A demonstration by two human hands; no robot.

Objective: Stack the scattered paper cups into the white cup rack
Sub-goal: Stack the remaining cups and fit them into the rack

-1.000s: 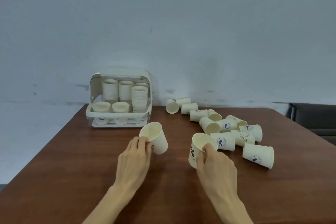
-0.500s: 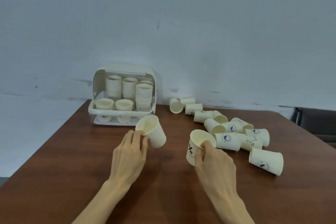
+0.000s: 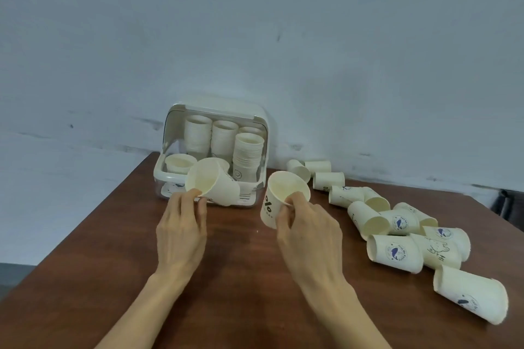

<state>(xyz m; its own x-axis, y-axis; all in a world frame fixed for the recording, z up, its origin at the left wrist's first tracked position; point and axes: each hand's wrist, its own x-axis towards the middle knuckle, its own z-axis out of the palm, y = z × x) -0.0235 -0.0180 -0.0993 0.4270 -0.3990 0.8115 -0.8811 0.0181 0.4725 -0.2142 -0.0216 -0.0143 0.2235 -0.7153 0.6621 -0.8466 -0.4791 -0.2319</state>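
On brown table (image 3: 119,263), white cup rack (image 3: 167,178) at back w/ stacks inside, scattered cups (image 3: 394,252) lying right; mid-carry: left hand (image 3: 181,231) fingers gripping cup (image 3: 212,184) just before rack, right hand (image 3: 307,231) gripping 2nd cup (image 3: 279,198) beside it; next prob. nest both onto a stack.

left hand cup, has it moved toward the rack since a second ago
Yes. The cup in the left hand now overlaps the white cup rack's front; earlier it was short of it.

A brown wooden table (image 3: 85,278) stands against a scuffed pale blue-grey wall (image 3: 255,37).
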